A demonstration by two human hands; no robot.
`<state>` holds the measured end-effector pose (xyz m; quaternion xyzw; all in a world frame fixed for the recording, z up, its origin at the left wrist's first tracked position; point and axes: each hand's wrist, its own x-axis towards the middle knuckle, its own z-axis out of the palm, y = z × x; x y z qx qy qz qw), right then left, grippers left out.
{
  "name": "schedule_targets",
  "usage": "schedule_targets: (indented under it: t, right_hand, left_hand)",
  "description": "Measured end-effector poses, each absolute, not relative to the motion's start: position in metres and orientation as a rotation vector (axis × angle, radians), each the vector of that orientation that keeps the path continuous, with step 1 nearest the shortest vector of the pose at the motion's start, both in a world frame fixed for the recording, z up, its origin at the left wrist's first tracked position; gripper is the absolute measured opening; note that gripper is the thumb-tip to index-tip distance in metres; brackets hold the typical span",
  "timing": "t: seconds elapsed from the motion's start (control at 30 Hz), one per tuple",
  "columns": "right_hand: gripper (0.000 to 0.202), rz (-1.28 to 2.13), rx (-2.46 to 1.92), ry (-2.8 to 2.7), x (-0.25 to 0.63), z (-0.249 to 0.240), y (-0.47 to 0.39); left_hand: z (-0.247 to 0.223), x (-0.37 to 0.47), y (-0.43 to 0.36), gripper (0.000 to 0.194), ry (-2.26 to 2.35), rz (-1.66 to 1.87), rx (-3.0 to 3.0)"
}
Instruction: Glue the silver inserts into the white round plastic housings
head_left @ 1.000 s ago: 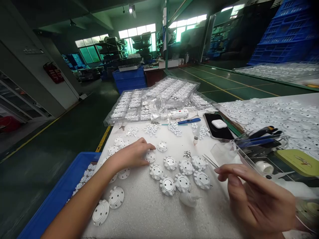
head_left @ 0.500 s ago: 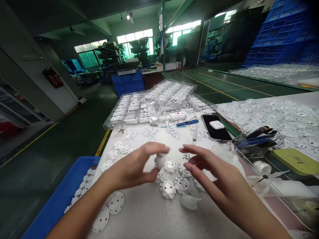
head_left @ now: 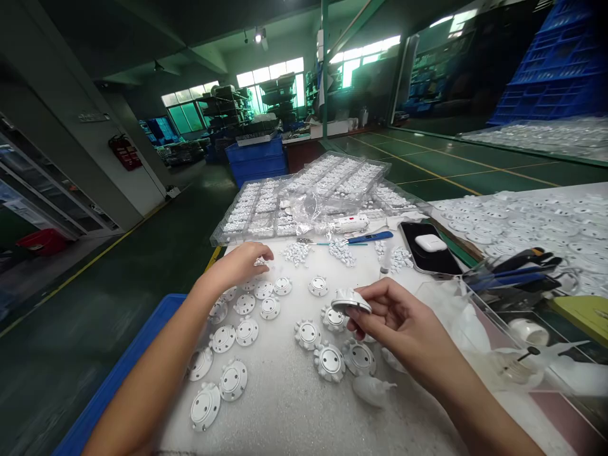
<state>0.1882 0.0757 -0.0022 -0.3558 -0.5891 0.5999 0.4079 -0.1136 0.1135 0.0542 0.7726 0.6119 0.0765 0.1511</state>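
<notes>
My right hand (head_left: 399,313) grips a round white plastic disc (head_left: 350,300) by its edge, tilted above the table. My left hand (head_left: 247,263) is over a pile of small white pieces (head_left: 260,261), its thumb and fingers apart and nothing visible between them. Below the right hand lie several white discs with knobs round their rims, one of them a knobbed disc (head_left: 329,361). More discs, such as a flat disc (head_left: 233,380), lie in rows by my left forearm. A translucent squeeze bottle (head_left: 373,391) rests on its side near the right wrist.
Further piles of small pieces (head_left: 342,252) lie beyond, with a blue-handled tool (head_left: 370,237) and clear trays (head_left: 256,206) behind. At right are a phone (head_left: 430,259) with a white case and an organiser of pliers (head_left: 513,269). A blue crate (head_left: 118,380) stands left.
My left hand has moved away to the far left, without the blurred white thing it held. My right hand, open before, has closed on a disc. The view has shifted slightly.
</notes>
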Motion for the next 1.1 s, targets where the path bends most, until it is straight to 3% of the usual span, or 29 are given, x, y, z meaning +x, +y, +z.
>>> schedule_targets:
  t: [0.13, 0.3, 0.47, 0.67, 0.97, 1.1]
  right_hand:
    - [0.041, 1.514, -0.956, -1.489, 0.190, -0.005, 0.075]
    - [0.038, 1.482, -0.982, -1.534, 0.192, -0.006, 0.071]
    - [0.030, 1.353, -1.004, -1.593, 0.193, -0.011, 0.071]
    - [0.016, 1.111, -0.952, -1.610, 0.191, -0.012, 0.072]
    - [0.014, 0.955, -0.879, -1.718, 0.191, -0.004, 0.066]
    - [0.016, 0.858, -0.859, -1.790, 0.189, 0.000, 0.066]
  left_hand:
    - [0.027, -0.121, 0.144, 0.022, 1.772, 0.038, 2.173]
    - [0.014, -0.120, 0.163, 0.026, 1.724, 0.052, 2.088]
    - [0.025, -0.114, 0.158, 0.024, 1.544, 0.301, 1.938]
    - [0.049, -0.087, 0.123, 0.041, 1.224, 0.720, 1.684]
    - [0.068, -0.039, 0.074, 0.011, 0.953, 0.919, 1.567]
    - [0.066, -0.024, 0.063, 0.013, 0.890, 0.933, 1.741]
